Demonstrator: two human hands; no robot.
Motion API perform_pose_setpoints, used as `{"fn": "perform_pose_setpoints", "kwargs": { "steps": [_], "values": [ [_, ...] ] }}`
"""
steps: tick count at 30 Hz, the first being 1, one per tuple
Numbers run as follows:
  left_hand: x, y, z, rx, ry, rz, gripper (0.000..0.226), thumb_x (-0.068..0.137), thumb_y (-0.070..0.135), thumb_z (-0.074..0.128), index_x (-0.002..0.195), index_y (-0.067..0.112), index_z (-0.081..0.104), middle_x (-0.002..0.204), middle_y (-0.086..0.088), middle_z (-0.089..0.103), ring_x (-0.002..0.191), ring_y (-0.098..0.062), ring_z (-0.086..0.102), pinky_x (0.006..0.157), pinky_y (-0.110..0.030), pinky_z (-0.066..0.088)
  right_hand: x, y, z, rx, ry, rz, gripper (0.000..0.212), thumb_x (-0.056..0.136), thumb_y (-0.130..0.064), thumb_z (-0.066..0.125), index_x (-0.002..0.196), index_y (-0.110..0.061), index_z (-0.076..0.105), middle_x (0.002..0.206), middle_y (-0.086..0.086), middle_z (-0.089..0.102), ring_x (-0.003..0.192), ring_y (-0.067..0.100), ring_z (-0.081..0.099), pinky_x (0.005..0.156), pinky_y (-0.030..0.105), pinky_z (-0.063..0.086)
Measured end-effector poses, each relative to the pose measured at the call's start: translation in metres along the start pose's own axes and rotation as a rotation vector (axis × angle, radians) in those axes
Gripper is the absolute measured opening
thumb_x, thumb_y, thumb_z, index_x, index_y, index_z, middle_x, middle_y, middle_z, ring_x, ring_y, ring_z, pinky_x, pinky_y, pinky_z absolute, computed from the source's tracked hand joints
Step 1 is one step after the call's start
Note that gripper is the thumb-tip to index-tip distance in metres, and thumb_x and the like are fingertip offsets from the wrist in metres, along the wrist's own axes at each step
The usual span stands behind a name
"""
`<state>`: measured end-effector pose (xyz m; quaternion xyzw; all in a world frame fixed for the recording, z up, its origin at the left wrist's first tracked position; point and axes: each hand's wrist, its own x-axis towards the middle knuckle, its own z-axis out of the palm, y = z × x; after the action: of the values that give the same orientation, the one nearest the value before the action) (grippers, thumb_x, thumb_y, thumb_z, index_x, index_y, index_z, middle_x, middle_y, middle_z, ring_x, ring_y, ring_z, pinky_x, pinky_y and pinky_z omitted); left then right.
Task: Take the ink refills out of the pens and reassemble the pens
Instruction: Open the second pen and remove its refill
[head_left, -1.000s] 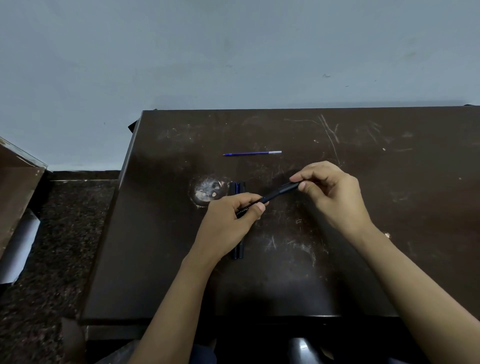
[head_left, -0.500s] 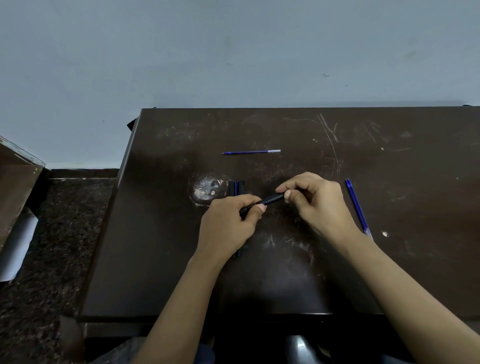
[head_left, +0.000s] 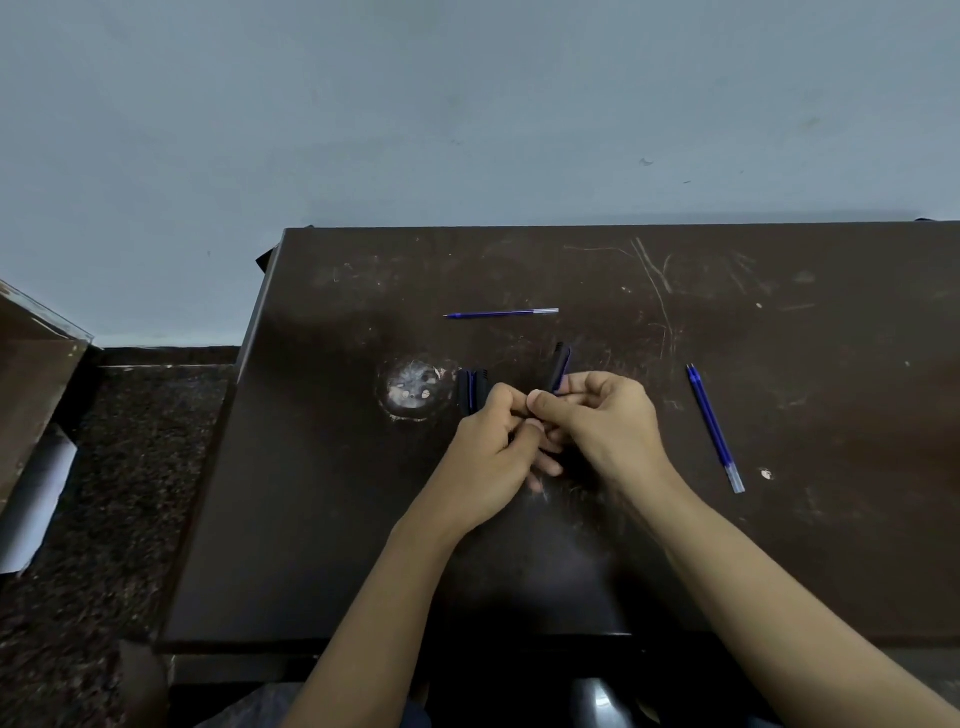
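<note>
1. Table (head_left: 322, 519): dark, scratched top. Back edge meets the wall (head_left: 467, 130). Left edge slants from the back corner down to the near-left corner, with speckled floor (head_left: 104, 493) beyond it. Front edge runs just beneath the forearms. The right side passes out of view.
2. Open room: bare top left of the hands up to the left edge, between the hands and the front edge, and over the far-right area. Pale worn patch (head_left: 413, 389) sits left of the hands.
3. Left hand (head_left: 488, 457): fingers curled tight, thumb tip beside the right thumb, gripping the low part of the held pen (head_left: 560, 366); that part is hidden.
4. Right hand (head_left: 608, 421): fingers curled round the pen's middle. Only the dark upper end shows, tilted slightly right, above the knuckles.
5. Spare pens (head_left: 471, 392): flat on the table, touching side by side, partly under the left-hand fingers.
6. Far refill (head_left: 501, 313): blue, lies crosswise behind the hands, apart from them.
7. Right refill (head_left: 714, 426): blue, lies near-lengthwise, well apart to the right of the right hand.
</note>
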<state>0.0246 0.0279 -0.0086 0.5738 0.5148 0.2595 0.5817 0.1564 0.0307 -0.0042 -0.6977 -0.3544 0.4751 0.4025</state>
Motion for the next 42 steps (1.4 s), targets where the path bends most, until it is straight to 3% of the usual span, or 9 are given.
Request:
{"fn": "perform_pose_setpoints", "kwargs": {
  "steps": [3, 8, 11, 17, 26, 30, 33, 36, 42],
  "values": [
    [0.002, -0.003, -0.002, 0.025, 0.125, 0.033, 0.018, 0.098, 0.012, 0.046, 0.095, 0.020, 0.062, 0.079, 0.000, 0.072, 0.070, -0.008, 0.071, 0.064, -0.027, 0.058, 0.005, -0.002, -0.004, -0.130, 0.038, 0.007, 0.017, 0.075, -0.020, 0.077, 0.084, -0.008, 0.070, 0.071, 0.007, 0.072, 0.058, 0.015, 0.068, 0.068, 0.034, 0.060],
    [0.006, -0.004, -0.014, 0.060, 0.488, 0.079, 0.019, 0.095, 0.015, 0.051, 0.086, 0.024, 0.065, 0.070, 0.005, 0.070, 0.061, 0.000, 0.066, 0.061, -0.020, 0.054, 0.002, 0.001, -0.006, -0.590, 0.036, -0.121, 0.022, 0.082, -0.020, 0.069, 0.102, -0.009, 0.069, 0.076, -0.001, 0.063, 0.077, 0.019, 0.065, 0.076, 0.033, 0.055],
    [0.007, -0.005, -0.016, 0.106, 0.525, 0.033, 0.018, 0.094, 0.015, 0.052, 0.085, 0.024, 0.065, 0.071, 0.007, 0.070, 0.061, 0.004, 0.065, 0.061, -0.016, 0.051, -0.001, 0.007, -0.001, -0.735, 0.013, -0.175, 0.012, 0.085, -0.019, 0.063, 0.090, -0.009, 0.067, 0.079, 0.006, 0.062, 0.079, 0.028, 0.064, 0.062, 0.030, 0.047],
    [0.009, -0.007, -0.017, 0.129, 0.542, -0.010, 0.016, 0.094, 0.016, 0.053, 0.088, 0.022, 0.066, 0.073, 0.008, 0.070, 0.061, 0.005, 0.065, 0.060, -0.012, 0.049, -0.002, 0.008, 0.003, -0.898, 0.018, -0.215, 0.020, 0.089, -0.019, 0.058, 0.098, -0.002, 0.063, 0.092, 0.010, 0.055, 0.079, 0.032, 0.062, 0.067, 0.036, 0.053],
    [0.009, -0.012, -0.020, 0.095, 0.584, -0.053, 0.016, 0.093, 0.013, 0.052, 0.088, 0.020, 0.066, 0.075, 0.007, 0.070, 0.062, 0.001, 0.066, 0.062, -0.018, 0.051, -0.002, 0.007, 0.002, -0.920, 0.024, -0.223, 0.021, 0.091, -0.018, 0.056, 0.099, 0.000, 0.063, 0.101, 0.012, 0.054, 0.081, 0.033, 0.062, 0.071, 0.042, 0.055],
    [0.007, -0.009, -0.021, 0.110, 0.611, -0.047, 0.016, 0.093, 0.014, 0.053, 0.087, 0.022, 0.065, 0.075, 0.008, 0.069, 0.066, -0.002, 0.067, 0.066, -0.020, 0.054, -0.004, 0.007, 0.002, -0.928, 0.065, -0.255, 0.022, 0.092, -0.022, 0.055, 0.097, -0.002, 0.060, 0.098, 0.009, 0.050, 0.079, 0.029, 0.057, 0.066, 0.034, 0.047],
    [0.006, -0.007, -0.023, 0.132, 0.634, -0.055, 0.017, 0.091, 0.015, 0.053, 0.084, 0.025, 0.064, 0.076, 0.008, 0.070, 0.068, -0.006, 0.068, 0.068, -0.025, 0.055, -0.007, 0.005, 0.007, -0.856, 0.099, -0.357, 0.033, 0.092, -0.023, 0.054, 0.121, -0.007, 0.056, 0.112, 0.009, 0.052, 0.096, 0.028, 0.060, 0.074, 0.033, 0.049],
    [0.005, -0.005, -0.024, 0.148, 0.663, -0.061, 0.018, 0.091, 0.017, 0.055, 0.080, 0.030, 0.062, 0.076, 0.008, 0.070, 0.071, -0.007, 0.068, 0.070, -0.023, 0.054, -0.012, 0.006, 0.018, -0.730, -0.067, -0.528, 0.039, 0.089, -0.017, 0.057, 0.129, -0.015, 0.056, 0.114, 0.006, 0.054, 0.092, 0.022, 0.062, 0.084, 0.031, 0.052],
    [0.002, -0.002, -0.024, 0.198, 0.682, -0.107, 0.008, 0.090, 0.017, 0.057, 0.090, 0.020, 0.064, 0.078, 0.012, 0.062, 0.068, 0.002, 0.056, 0.056, 0.001, 0.038, -0.020, 0.014, 0.030, -0.757, -0.344, -0.580, 0.026, 0.092, -0.020, 0.054, 0.118, -0.017, 0.060, 0.107, 0.001, 0.049, 0.085, 0.017, 0.059, 0.075, 0.030, 0.053]
  ]
}}
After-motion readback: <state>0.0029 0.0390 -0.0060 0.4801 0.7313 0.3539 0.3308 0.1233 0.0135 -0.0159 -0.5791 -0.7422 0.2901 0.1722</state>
